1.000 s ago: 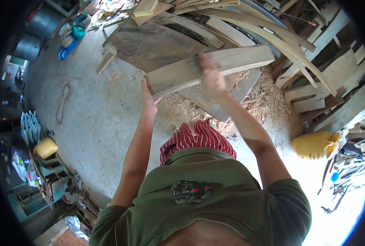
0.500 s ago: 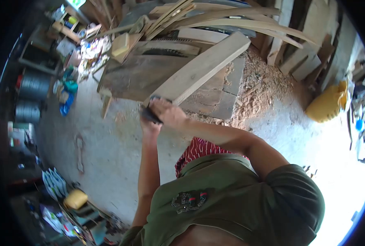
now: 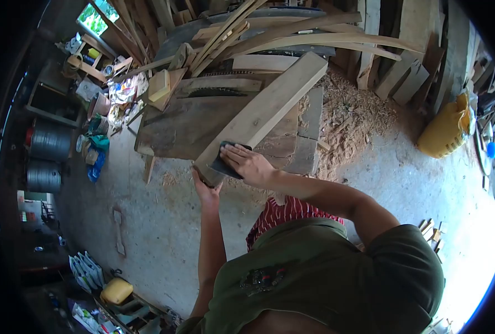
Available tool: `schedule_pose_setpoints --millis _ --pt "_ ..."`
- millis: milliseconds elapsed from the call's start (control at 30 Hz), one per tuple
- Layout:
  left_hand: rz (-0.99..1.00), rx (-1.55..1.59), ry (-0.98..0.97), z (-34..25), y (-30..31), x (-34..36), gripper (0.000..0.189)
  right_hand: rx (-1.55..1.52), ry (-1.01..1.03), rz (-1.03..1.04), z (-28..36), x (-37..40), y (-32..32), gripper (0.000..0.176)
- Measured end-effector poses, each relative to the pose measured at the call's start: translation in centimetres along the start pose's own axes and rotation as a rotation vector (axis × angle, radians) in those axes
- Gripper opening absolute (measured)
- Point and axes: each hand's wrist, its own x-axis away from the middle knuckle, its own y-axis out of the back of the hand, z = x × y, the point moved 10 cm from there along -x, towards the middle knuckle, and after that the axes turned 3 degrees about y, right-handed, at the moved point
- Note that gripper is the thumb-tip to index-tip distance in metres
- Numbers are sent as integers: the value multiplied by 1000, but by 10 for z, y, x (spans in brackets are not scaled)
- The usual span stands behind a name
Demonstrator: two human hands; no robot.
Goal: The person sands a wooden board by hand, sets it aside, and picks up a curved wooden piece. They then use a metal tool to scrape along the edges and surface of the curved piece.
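Note:
A long, thick wooden board (image 3: 264, 108) lies slanting across a low worktable (image 3: 175, 125). My left hand (image 3: 207, 189) grips the board's near end from below, its thumb up along the side. On the board's top face near that end, my right hand (image 3: 246, 162) presses a dark flat sheet (image 3: 225, 167), probably sandpaper, with its fingers stretched over it. Part of the sheet is hidden under the palm.
Thin curved wooden strips (image 3: 292, 40) and a pale yellow block (image 3: 159, 85) lie behind the board. Wood shavings (image 3: 350, 119) cover the floor to the right, near a yellow sack (image 3: 442, 131). Metal drums (image 3: 50, 139) stand at the left.
My right hand and the dark sheet have moved right, up the board away from its end. My left hand now shows clearly below the end. The whole view has shifted slightly.

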Motion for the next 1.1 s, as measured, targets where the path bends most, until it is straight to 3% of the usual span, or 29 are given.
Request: schedule_pose_setpoints --millis 33,67,133,167,233,267,333,367,433,467,567,600,667,700,733,833,900,933,1000,1100 --pt "1 -32 -7 -3 3 -2 78 1 -10 -7 -18 2 -14 57" --pt "7 -36 -7 -5 1 -1 78 441 -25 -23 -53 11 -29 56" --pt "-80 -42 -35 -9 8 7 74 521 -170 -127 -131 33 0 53" --pt "-85 -36 -30 -8 8 7 74 160 -293 -212 -180 45 34 51" --pt "-203 -272 -343 -44 10 20 68 -3 -569 -337 -265 65 69 53" --pt "-204 -271 -344 -47 8 25 68 -4 -568 -337 -265 64 69 53" --pt "-359 -1121 -1130 -100 -51 86 66 -38 -778 -401 -271 74 73 52" --pt "-350 -1118 -1137 -105 -69 93 66 -27 -697 -419 -259 64 37 52" --pt "-124 -1442 -1154 -80 -138 100 68 31 -381 -226 -158 38 23 59" --pt "-120 -1446 -1159 -74 -154 99 68 48 -236 -119 -121 29 21 62" --pt "5 -1729 -1326 -51 -210 96 81 -39 -217 -120 -157 38 29 64" --pt "13 -1799 -1296 -45 -218 88 88 152 -335 -62 -209 48 10 65" --pt "-6 -1922 -1211 -32 -218 67 105 95 -530 -326 -290 70 60 58" --pt "-5 -1926 -1209 -30 -220 65 105 -167 -721 -472 -330 90 71 52" --pt "-41 -1964 -1164 -30 -218 62 105 83 -627 -510 -332 82 95 52" --pt "-90 -2020 -1105 -31 -217 58 106 -120 -804 -438 -309 83 74 58" --pt "-109 -2027 -1094 -29 -220 58 106 179 -476 -261 -241 58 39 64" --pt "-104 -2016 -1107 -30 -220 60 106 176 -480 -265 -230 61 43 64" --pt "-95 -2016 -1122 -32 -222 59 105 120 -278 -120 -200 51 45 65" --pt "-117 -2029 -1096 -28 -218 59 105 -1 -623 -255 -313 64 58 62"
